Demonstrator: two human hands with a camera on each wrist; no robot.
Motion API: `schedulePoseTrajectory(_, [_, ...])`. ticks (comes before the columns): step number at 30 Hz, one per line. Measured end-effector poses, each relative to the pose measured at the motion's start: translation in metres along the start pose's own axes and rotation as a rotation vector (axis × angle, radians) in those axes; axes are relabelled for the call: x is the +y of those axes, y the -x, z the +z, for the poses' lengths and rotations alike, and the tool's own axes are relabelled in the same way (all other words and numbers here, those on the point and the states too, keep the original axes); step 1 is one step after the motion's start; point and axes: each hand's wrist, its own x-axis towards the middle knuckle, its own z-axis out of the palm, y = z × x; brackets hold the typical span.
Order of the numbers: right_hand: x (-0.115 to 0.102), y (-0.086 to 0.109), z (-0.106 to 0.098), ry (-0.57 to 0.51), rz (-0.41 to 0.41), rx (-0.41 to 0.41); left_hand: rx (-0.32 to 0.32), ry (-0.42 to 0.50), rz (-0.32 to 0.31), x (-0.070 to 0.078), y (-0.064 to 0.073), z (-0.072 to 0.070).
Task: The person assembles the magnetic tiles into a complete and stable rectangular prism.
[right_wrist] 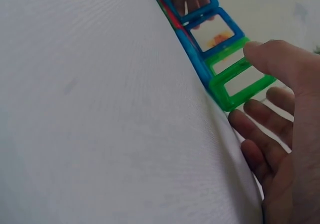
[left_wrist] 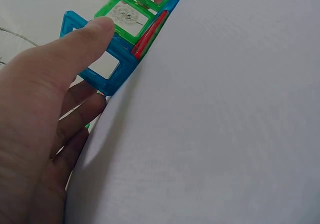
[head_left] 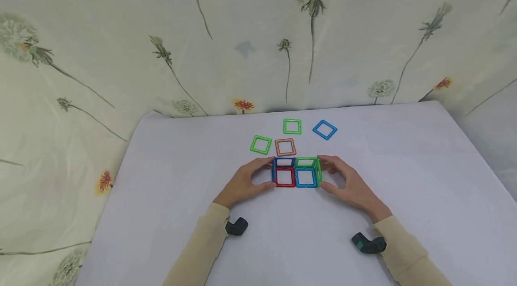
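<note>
A low box of square magnetic tile frames sits on the table. A red tile (head_left: 285, 185) and a light blue tile (head_left: 306, 186) lie flat side by side at its near part. Behind them stand a dark blue tile (head_left: 284, 158) and a green tile (head_left: 307, 159). My left hand (head_left: 247, 180) holds the upright blue side tile (left_wrist: 122, 77) at the left end, thumb at its near edge and fingers at the far one. At the opposite end, my right hand (head_left: 350, 186) grips the upright green side tile (right_wrist: 222, 96) between thumb and fingers.
Beyond the box lie loose tiles: an orange tile (head_left: 285, 154), a near green tile (head_left: 258, 152), a farther green tile (head_left: 292, 120) and a blue tile (head_left: 320, 135) turned like a diamond. A floral cloth (head_left: 250, 70) hangs behind the white table (head_left: 169, 178).
</note>
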Motion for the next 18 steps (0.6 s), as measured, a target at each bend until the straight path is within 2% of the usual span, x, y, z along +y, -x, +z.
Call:
schedulePoseTrajectory(10, [-0.0007,-0.0003,-0.0002,0.026,0.023,-0.016,-0.005,0.017,-0.004,-0.0016,-0.0014,-0.0001])
schedulePoseTrajectory(18, [-0.0022,0.0001,-0.0001,0.006,0.052,-0.022,-0.009,0.034,-0.003,-0.0031,-0.0012,0.0004])
